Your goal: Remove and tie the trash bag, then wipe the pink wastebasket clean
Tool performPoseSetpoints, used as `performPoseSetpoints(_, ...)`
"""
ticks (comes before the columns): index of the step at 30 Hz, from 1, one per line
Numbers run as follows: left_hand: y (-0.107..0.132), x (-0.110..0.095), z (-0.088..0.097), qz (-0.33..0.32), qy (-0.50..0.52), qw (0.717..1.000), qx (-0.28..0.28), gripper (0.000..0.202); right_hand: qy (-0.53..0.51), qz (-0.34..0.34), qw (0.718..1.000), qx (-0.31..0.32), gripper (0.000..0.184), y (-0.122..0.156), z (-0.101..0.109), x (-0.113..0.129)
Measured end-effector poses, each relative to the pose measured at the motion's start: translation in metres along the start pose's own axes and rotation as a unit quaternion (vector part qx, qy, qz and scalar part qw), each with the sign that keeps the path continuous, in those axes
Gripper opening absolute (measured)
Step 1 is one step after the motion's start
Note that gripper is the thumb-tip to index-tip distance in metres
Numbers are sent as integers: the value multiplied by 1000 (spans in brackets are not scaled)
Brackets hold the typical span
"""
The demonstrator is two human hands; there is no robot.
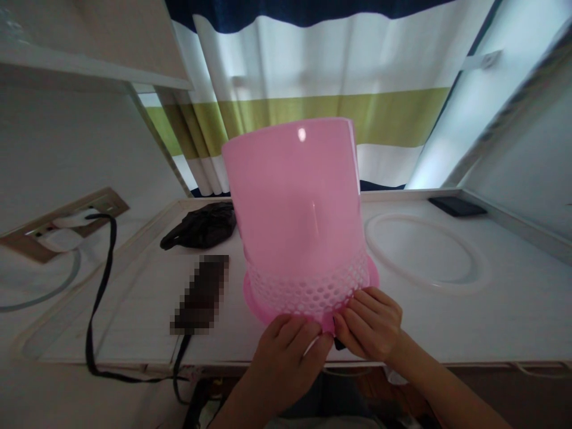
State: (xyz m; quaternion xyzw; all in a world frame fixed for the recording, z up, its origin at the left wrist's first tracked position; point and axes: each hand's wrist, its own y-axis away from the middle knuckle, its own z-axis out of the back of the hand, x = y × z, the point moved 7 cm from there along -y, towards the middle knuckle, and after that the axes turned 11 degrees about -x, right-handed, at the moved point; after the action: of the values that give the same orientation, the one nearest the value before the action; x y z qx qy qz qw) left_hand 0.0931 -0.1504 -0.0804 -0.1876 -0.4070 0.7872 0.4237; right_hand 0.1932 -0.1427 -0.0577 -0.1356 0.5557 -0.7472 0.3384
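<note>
A pink plastic wastebasket [295, 202] stands upside down in front of me, tilted slightly, its solid base end up and its perforated band near the flared rim below. My left hand [290, 345] grips the near edge of that rim, fingers curled on top and thumb toward the middle. Close beside it, my right hand [370, 322] is closed on the rim a little to the right. A small dark bit of something [339, 342] shows beneath the rim between the hands; what it belongs to is hidden.
On the white desk [402, 322] lie a crumpled black plastic bag [201, 226], a pixelated dark object [201, 292] with a black cable, a pale ring [429, 253] and a dark flat device [457, 206]. Plugs fill a wall socket [67, 223] at left. A striped curtain [313, 65] hangs behind.
</note>
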Motion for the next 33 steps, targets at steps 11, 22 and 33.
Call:
performPoseSetpoints(11, 3, 11, -4, 54, 43, 997, -26, 10, -23, -5, 1000, -9, 24, -5, 2, 0)
performPoseSetpoints(22, 5, 21, 0, 88, 90, 992, -29, 11, -58, -41, 997, -19, 21, -6, 6, -11)
performPoseSetpoints(33, 10, 28, 3, 106, 116, 986, -47, 13, -99, -85, 991, -31, 21, -7, 8, -24)
